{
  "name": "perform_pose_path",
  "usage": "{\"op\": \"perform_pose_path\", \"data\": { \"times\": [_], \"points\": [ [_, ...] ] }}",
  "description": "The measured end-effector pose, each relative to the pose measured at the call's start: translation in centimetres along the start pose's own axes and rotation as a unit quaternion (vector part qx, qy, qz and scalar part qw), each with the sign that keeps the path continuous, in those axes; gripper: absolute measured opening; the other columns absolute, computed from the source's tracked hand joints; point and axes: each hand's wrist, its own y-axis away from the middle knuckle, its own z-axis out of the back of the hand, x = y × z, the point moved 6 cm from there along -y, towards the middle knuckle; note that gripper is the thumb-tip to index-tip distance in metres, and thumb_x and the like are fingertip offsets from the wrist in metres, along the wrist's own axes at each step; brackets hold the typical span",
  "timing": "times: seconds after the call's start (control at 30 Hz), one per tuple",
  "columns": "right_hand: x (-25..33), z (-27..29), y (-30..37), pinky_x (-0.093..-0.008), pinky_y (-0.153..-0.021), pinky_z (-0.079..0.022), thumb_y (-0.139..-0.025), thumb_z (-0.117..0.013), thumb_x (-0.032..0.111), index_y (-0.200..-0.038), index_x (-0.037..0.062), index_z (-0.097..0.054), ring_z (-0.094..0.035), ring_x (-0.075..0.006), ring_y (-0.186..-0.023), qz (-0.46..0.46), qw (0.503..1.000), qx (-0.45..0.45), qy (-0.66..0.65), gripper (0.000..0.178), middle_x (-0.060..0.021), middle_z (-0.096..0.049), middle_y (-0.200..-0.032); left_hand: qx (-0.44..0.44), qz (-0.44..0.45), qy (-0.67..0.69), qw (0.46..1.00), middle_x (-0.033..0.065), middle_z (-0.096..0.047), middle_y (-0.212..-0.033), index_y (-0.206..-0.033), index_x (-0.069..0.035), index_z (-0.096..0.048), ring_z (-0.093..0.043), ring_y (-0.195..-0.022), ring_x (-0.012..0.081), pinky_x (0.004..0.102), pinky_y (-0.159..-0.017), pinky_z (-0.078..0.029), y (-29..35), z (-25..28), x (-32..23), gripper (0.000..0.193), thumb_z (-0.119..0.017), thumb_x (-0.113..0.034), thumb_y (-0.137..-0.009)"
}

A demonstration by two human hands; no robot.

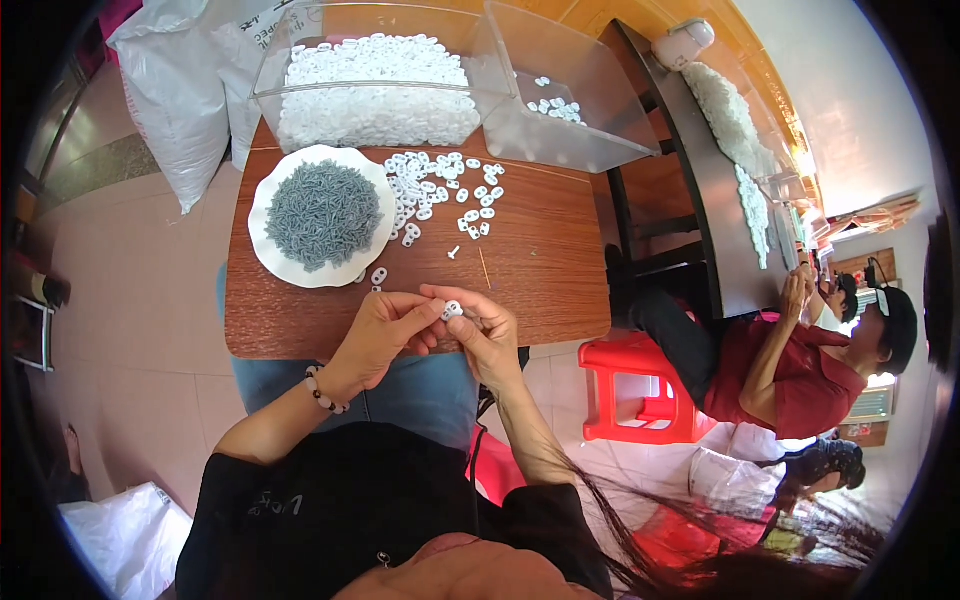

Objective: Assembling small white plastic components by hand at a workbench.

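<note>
Above the near edge of the table, my left hand (385,338) and my right hand (488,338) meet around a small white oval plastic piece with two dark holes (453,310). My right thumb and fingers pinch it, and the left fingertips press at its left side. Just beyond my left hand, a couple of similar white pieces (378,277) lie by a scalloped white bowl (262,235) heaped with small grey-blue screw-like plastic parts (322,215). More white two-hole pieces (425,185) are scattered beside the bowl. A small white T-shaped part (453,253) and a thin wooden stick (486,268) lie farther right.
Behind the brown table (560,290) stand a clear bin full of white pieces (380,100) and another bin (610,120) holding a few. White sacks (180,100) are at far left. On the right, a person in dark red (790,380) sits near a red stool (640,395) at a dark table (700,190).
</note>
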Motion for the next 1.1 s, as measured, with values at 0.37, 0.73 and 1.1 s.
{"op": "perform_pose_path", "data": {
  "times": [0.37, 0.73, 1.1],
  "points": [
    [9.7, 2.8, -5.5, -0.0235, -0.06, -0.048, -0.092, -0.057, 0.014, -0.102, -0.0023, -0.065, -0.059, -0.0094, -0.067, 0.074, 0.944, -0.148, 0.286, 0.021, -0.0076, -0.067, -0.087, -0.018, -0.066, -0.113, 0.991, 0.0008, -0.059, -0.063, -0.078, 0.001, -0.066, -0.052, -0.053, 0.0046, 0.0187, -0.049, -0.043, -2.4, 1.8, 1.9, 0.026, -0.056, -0.018, -0.093],
    [21.7, 12.4, -17.1, -0.0292, -0.067, -0.051, -0.082, -0.066, 0.018, -0.116, -0.0009, -0.062, -0.065, -0.0174, -0.069, 0.169, 0.713, -0.304, 0.609, 0.039, -0.0178, -0.069, -0.085, -0.018, -0.257, -0.344, 0.903, 0.0096, -0.052, -0.056, -0.069, 0.006, -0.058, -0.043, -0.048, 0.0094, 0.0288, -0.045, -0.035, -1.5, 0.3, 1.2, 0.023, -0.06, -0.007, -0.087],
    [9.4, 3.4, -10.6, -0.0325, -0.065, -0.05, -0.082, -0.065, 0.005, -0.09, 0.0044, -0.067, -0.062, -0.0243, -0.075, 0.277, 0.636, -0.036, 0.72, 0.009, -0.0111, -0.066, -0.083, -0.011, -0.267, -0.319, 0.909, 0.0095, -0.052, -0.058, -0.07, 0.006, -0.058, -0.044, -0.049, 0.0095, 0.028, -0.045, -0.036, -1.2, 0.5, 1.1, 0.022, -0.061, -0.007, -0.087]
  ]
}}
